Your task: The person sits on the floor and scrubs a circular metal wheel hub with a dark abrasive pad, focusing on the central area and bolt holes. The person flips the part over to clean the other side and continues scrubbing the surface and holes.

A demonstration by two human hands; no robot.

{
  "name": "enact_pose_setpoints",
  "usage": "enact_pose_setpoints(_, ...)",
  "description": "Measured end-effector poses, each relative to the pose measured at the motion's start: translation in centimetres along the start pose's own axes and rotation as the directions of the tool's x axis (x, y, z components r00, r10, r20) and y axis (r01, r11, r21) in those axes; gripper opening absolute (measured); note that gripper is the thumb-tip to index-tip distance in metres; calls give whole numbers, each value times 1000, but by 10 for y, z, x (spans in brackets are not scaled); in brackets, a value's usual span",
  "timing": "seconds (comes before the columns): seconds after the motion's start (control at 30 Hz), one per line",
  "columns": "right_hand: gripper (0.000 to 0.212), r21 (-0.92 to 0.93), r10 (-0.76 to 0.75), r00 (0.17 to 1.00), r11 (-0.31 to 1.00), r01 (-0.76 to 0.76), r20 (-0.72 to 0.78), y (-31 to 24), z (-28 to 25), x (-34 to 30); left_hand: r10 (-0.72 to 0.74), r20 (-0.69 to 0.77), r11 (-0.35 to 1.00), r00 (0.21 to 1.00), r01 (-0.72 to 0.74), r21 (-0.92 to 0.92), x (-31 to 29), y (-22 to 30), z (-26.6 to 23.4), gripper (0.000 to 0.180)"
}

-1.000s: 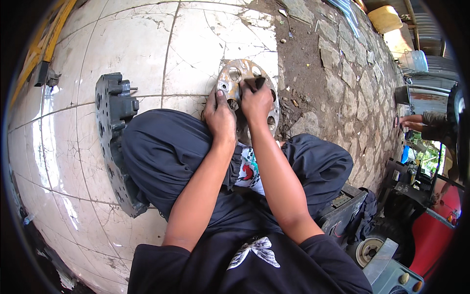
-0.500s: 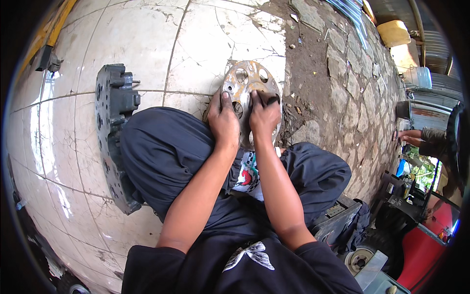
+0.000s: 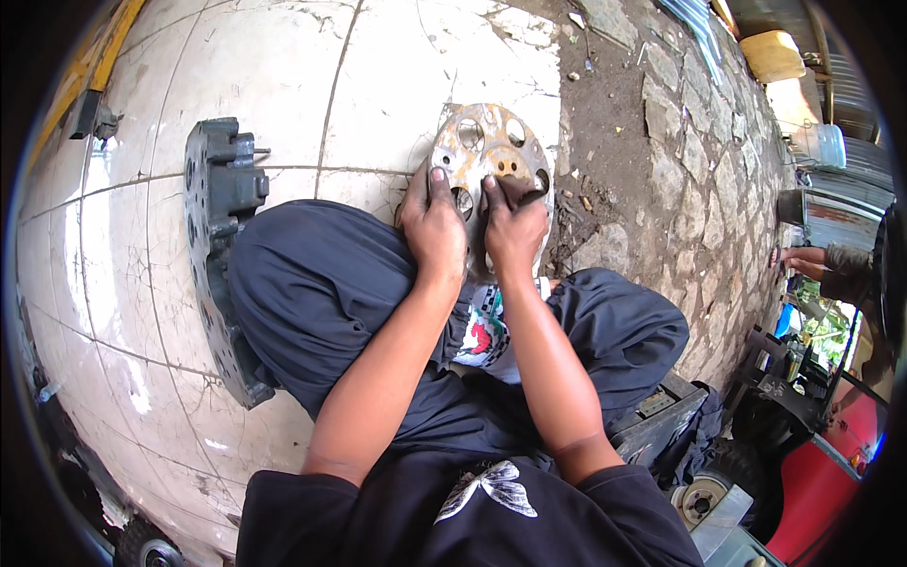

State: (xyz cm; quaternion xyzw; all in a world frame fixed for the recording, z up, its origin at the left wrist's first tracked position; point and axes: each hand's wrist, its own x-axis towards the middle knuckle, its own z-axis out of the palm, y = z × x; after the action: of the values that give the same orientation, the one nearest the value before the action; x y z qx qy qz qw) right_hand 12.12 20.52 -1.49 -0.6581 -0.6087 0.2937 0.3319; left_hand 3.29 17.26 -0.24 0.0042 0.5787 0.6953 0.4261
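Observation:
A round metal plate [image 3: 472, 134] with large holes is held tilted up in front of my knees, its grey face stained with orange rust. My left hand [image 3: 436, 222] grips the plate's left edge, thumb on the face and fingers out of sight behind. My right hand [image 3: 516, 225] is closed on a dark brown folded piece [image 3: 522, 190], perhaps sandpaper, pressed against the plate's right part. Two small holes show just above that piece. The plate's lower part is hidden by my hands and wrists.
A dark cylinder head [image 3: 219, 246] stands on the pale tiles [image 3: 255, 85] beside my left knee. Dirt and stone paving [image 3: 699, 198] lie to the right. A black box [image 3: 657, 406] is by my right hip. Another person's arm [image 3: 808, 260] shows at far right.
My right hand and the dark piece have shifted slightly down on the plate, uncovering the two small holes. The plate sits slightly higher in view.

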Motion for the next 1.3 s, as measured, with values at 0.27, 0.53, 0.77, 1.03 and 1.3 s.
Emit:
enact_pose_setpoints(0.27,28,-156,-8,996,988,-7,-93,9,11,17,-35,-15,999,999,35,10,0,1,2,36)
enact_pose_setpoints(0.53,29,-83,-31,998,996,26,-59,-2,15,41,-64,-11,998,998,64,0,-6,9,4,36)
enact_pose_setpoints(0.77,24,-122,-167,986,979,166,1,0,-3,5,-45,-35,999,998,45,-10,-5,4,2,35)
enact_pose_setpoints(1.03,39,-157,-148,989,976,149,17,-15,9,13,-112,-16,993,994,111,-42,0,10,-1,33)
enact_pose_setpoints(1.3,36,-117,-39,996,993,30,-75,-7,27,45,-150,13,983,989,150,-105,-9,16,4,33)
